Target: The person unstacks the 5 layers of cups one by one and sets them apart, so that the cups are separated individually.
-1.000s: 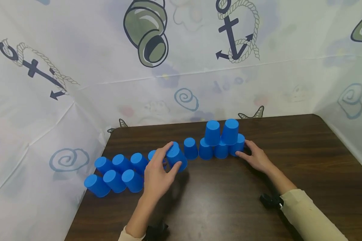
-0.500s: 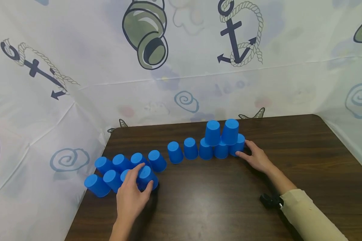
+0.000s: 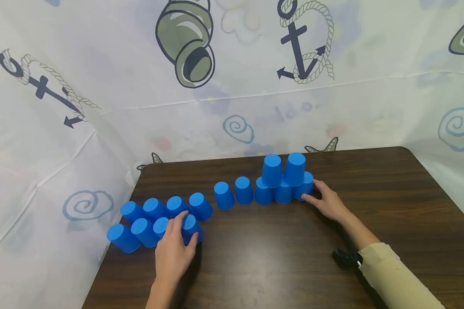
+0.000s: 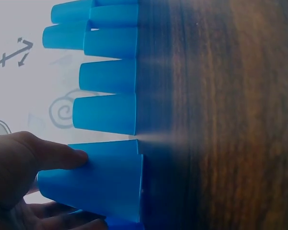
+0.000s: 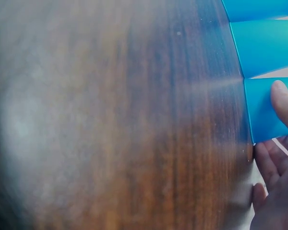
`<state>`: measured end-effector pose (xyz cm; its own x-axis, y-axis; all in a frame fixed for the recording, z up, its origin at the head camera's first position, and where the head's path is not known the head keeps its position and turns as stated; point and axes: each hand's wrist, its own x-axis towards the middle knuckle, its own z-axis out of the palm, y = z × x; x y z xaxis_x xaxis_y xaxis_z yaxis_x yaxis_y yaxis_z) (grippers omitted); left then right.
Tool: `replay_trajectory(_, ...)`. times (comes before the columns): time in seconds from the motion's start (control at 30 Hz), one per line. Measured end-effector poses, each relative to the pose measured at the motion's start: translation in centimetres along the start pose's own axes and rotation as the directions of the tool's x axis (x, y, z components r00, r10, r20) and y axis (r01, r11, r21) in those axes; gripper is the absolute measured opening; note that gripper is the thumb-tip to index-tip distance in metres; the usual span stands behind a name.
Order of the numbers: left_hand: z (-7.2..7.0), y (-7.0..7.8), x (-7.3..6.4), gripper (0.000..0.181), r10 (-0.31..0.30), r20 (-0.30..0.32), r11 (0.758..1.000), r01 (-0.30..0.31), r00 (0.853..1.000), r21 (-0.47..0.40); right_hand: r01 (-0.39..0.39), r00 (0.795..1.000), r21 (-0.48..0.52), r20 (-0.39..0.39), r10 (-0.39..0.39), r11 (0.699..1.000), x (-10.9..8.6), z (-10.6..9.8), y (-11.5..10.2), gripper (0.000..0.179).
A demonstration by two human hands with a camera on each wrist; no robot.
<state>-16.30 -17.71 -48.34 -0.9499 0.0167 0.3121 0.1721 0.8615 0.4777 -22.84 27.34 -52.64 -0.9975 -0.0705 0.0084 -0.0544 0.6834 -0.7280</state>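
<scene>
In the head view my left hand (image 3: 174, 253) holds an upside-down blue plastic cup (image 3: 192, 231) at the right end of the front row. Thumb and fingers lie on opposite sides of this cup (image 4: 98, 179) in the left wrist view, and its rim seems to be at the table. My right hand (image 3: 328, 204) holds the right bottom cup (image 3: 303, 187) of a small stack. Its thumb lies on the near side of that cup (image 5: 263, 112) in the right wrist view, with fingers beyond. Two upper cups, such as the left one (image 3: 272, 171), stand across three lower ones.
Several more upside-down blue cups stand in a slanted back row, including one end cup (image 3: 200, 207) and two cups nearer the stack, such as this cup (image 3: 244, 190). The front row starts with a cup (image 3: 123, 238) near the left edge of the dark wooden table (image 3: 270, 257).
My left hand has carried its cup from the middle of the table leftward and toward me, to the front row's end. My right hand stays at the stack.
</scene>
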Motion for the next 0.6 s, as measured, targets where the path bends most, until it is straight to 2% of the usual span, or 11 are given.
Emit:
replay_trajectory(0.13,-0.2,-0.2,-0.2,0.071,-0.008,0.017,1.000,0.008,1.000,0.013,-0.007,1.000,0.000,-0.004,0.007,1.000,-0.4,0.3,-0.3,0.077)
replay_trajectory(0.3,-1.0,0.1,-0.6,0.075,0.015,0.006,0.999,-0.015,1.000,0.045,-0.016,1.000,-0.004,-0.013,0.016,1.000,-0.9,0.5,-0.4,0.076)
replay_trajectory(0.47,-2.2,0.9,-0.7,0.075,0.066,-0.045,0.995,-0.062,0.997,0.074,-0.024,1.000,-0.008,-0.016,0.024,1.000,-1.2,0.6,-0.6,0.077)
replay_trajectory(0.6,-3.0,1.8,-0.5,0.071,0.134,-0.110,0.989,-0.125,0.985,0.084,-0.018,1.000,-0.007,-0.017,0.017,1.000,-1.2,0.6,-0.7,0.077)
